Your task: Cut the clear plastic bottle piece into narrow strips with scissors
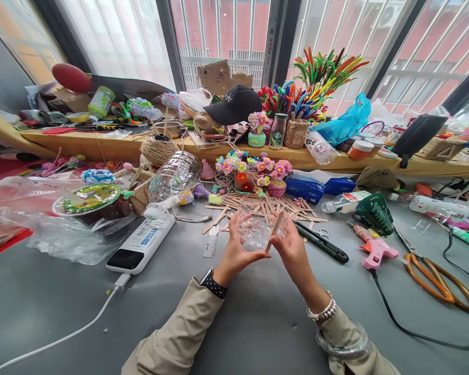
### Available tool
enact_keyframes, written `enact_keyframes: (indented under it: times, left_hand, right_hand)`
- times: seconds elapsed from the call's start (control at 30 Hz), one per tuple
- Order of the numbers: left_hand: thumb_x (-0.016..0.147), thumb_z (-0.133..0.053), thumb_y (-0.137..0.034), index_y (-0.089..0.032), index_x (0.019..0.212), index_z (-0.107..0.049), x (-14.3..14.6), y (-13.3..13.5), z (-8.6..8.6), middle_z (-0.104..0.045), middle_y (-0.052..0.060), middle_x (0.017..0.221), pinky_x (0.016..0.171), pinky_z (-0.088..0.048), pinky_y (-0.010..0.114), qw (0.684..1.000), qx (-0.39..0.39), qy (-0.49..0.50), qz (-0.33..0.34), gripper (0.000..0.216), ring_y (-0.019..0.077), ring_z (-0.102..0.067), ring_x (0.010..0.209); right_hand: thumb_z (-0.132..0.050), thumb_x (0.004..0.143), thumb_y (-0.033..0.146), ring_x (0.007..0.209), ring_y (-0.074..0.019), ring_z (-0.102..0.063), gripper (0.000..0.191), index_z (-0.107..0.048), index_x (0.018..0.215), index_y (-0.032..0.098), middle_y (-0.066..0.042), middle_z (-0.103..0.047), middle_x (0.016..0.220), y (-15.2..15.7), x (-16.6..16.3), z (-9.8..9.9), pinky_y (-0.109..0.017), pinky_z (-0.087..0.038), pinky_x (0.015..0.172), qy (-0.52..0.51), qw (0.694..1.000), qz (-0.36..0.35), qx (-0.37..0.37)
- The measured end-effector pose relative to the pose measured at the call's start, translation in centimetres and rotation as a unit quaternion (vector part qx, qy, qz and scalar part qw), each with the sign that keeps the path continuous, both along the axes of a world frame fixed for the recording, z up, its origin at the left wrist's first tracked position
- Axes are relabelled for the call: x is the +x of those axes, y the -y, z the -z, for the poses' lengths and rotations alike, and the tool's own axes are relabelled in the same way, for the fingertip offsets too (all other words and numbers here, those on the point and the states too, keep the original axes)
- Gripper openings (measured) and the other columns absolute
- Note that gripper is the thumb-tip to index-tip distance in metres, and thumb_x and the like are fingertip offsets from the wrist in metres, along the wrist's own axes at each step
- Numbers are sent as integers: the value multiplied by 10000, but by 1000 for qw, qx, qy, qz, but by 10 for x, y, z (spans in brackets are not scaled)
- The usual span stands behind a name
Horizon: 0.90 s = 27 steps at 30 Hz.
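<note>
Between my two hands is a clear plastic piece, which looks like a cut part of a bottle. My left hand is curved around its left side, with the thumb reaching toward the lower end of a wooden craft stick. That stick stands tilted against the right side of the plastic, pinched by my right hand. Just beyond, a loose pile of craft sticks lies on the grey table. A clear ruler is left of my hands, and a dark green utility knife is to their right.
At right lie a pink glue gun with its cord and orange-handled scissors. A white power bank with a cable sits at left, near a round lidded tub. Fuzzy flowers and a crowded wooden ledge stand behind.
</note>
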<state>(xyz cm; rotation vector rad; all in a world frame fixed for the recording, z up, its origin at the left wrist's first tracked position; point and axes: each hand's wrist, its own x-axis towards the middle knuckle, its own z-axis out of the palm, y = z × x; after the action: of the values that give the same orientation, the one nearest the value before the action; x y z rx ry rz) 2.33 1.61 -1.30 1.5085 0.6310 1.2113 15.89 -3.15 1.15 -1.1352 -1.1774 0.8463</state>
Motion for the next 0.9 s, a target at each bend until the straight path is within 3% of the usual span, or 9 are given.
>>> enact_keyframes:
  times: [0.9]
  left_hand:
    - [505, -817, -326, -256, 1321, -114, -1, 2, -3, -295, 181, 1361, 1009, -367, 452, 999, -32, -4, 6, 1079, 300, -449, 1207]
  right_hand:
    - [-609, 712, 580, 1313, -297, -307, 816, -336, 1359, 166, -146, -338, 1432, -1, 1, 2, -454, -358, 1012, -6, 1000, 8, -11]
